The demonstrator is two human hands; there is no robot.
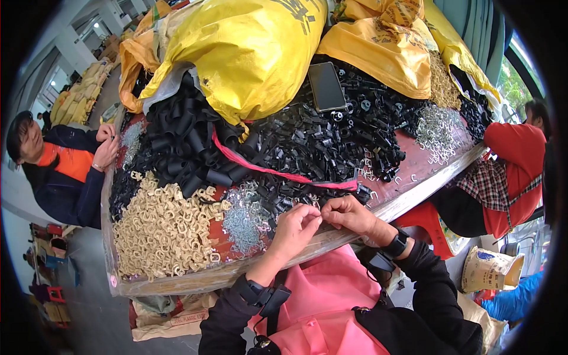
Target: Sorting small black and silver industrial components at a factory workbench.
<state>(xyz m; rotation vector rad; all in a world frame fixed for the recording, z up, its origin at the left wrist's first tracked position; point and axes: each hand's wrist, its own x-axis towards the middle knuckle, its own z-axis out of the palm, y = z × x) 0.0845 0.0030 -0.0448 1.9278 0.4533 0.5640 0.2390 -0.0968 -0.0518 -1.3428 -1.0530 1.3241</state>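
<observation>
Over the table's near edge, my left hand (298, 228) and my right hand (350, 216) meet, thumbs and fingers pinched together. Whatever sits between the fingertips is too small and covered to make out. Just beyond them lie small black plastic parts (319, 137) in a wide heap. Left of my left hand is a little pile of tiny blue-grey metal pieces (241, 229). Farther left spreads a large heap of beige U-shaped pieces (163, 234). A red-pink strap (260, 168) runs across the black parts toward my hands.
Black tube pieces (183, 133) are heaped behind the beige ones. Yellow sacks (248, 53) and a phone (326, 87) lie at the back. Silvery U-shaped clips (439, 135) are at the right. One person (65, 160) sits left, another (512, 171) right, by a red stool (427, 228).
</observation>
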